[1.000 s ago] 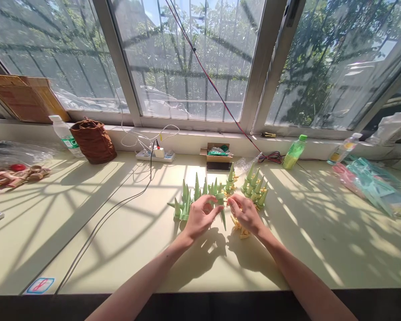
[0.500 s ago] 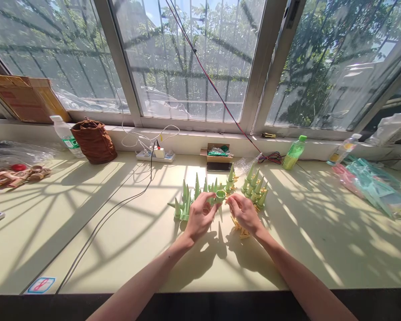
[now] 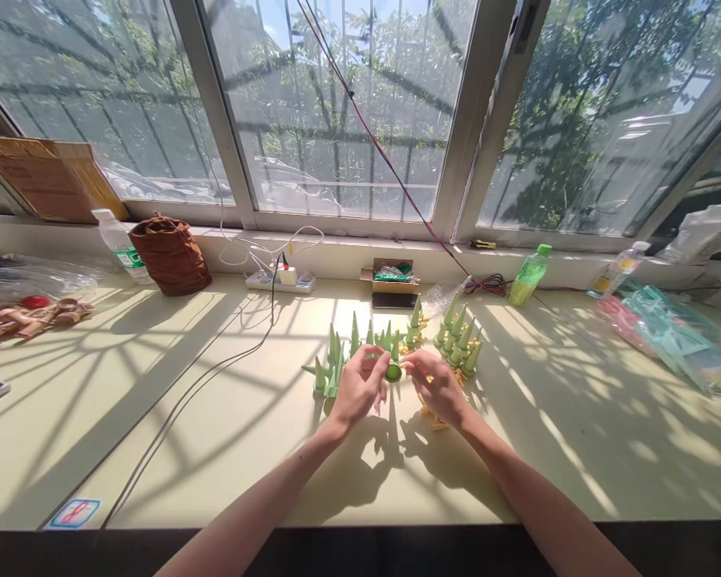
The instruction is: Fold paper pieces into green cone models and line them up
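My left hand is closed, thumb and fingers pinching a green plastic cone whose round hollow base faces me. Close by on the right, my right hand is closed in a pinch at the cone's rim. A small yellowish piece seems to sit at its fingertips, mostly hidden. Several green cones stand beyond my left hand, one lying on its side. Another group of green cones, with yellow bits around their bases, stands beyond my right hand. Loose yellow pieces lie partly under that hand.
On the pale table, a small cardboard box sits behind a dark phone. A power strip with cables, a brown bag and a green bottle line the window side. Plastic packets lie at right.
In my left hand the cone has turned from point down to its hollow base facing me, and has dropped slightly. My right hand stays beside it, still pinched.
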The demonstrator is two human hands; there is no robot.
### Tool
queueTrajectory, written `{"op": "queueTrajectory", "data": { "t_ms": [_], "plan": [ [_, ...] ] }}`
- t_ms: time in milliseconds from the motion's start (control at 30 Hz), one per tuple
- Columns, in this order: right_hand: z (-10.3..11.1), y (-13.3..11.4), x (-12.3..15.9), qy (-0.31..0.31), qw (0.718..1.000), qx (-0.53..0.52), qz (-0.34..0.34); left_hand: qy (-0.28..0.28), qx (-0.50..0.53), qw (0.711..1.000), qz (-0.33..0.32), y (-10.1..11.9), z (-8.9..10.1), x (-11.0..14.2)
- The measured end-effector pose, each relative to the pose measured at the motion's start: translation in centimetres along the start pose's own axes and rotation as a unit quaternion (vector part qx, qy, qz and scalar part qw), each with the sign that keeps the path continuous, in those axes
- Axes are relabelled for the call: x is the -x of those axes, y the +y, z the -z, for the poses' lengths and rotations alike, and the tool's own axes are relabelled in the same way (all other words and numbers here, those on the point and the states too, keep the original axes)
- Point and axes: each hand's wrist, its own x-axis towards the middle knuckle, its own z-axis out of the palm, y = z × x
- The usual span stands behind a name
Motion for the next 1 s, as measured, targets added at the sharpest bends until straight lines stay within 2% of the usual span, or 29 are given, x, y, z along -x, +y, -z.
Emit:
{"op": "queueTrajectory", "data": {
  "t_ms": [133, 333, 467, 633, 767, 1000],
  "plan": [
    [0.32, -0.33, -0.06, -0.003, 1.0, 0.003, -0.03, -0.016, -0.014, 1.0, -0.015, 0.03, 0.0, 0.13],
    [0.53, -0.58, -0.17, -0.01, 0.999, 0.039, -0.035, -0.018, -0.015, 1.0, -0.02, -0.16, 0.08, 0.07],
    [0.52, -0.3, -0.23, -0.012, 0.998, 0.041, -0.052, -0.025, -0.06, 0.997, -0.034, -0.22, 0.07, 0.13],
    [0.68, -0.44, -0.32, -0.023, 0.997, 0.028, -0.075, -0.031, -0.12, 0.988, -0.088, -0.55, -0.1, 0.32],
    [0.6, -0.7, -0.38, -0.013, 0.996, 0.021, -0.086, -0.019, -0.135, 0.984, -0.113, -0.79, -0.27, 0.31],
    [0.27, -0.33, -0.13, 0.04, 0.995, -0.022, -0.092, 0.038, -0.116, 0.99, -0.076, -0.54, -0.26, 0.1]
  ]
}}
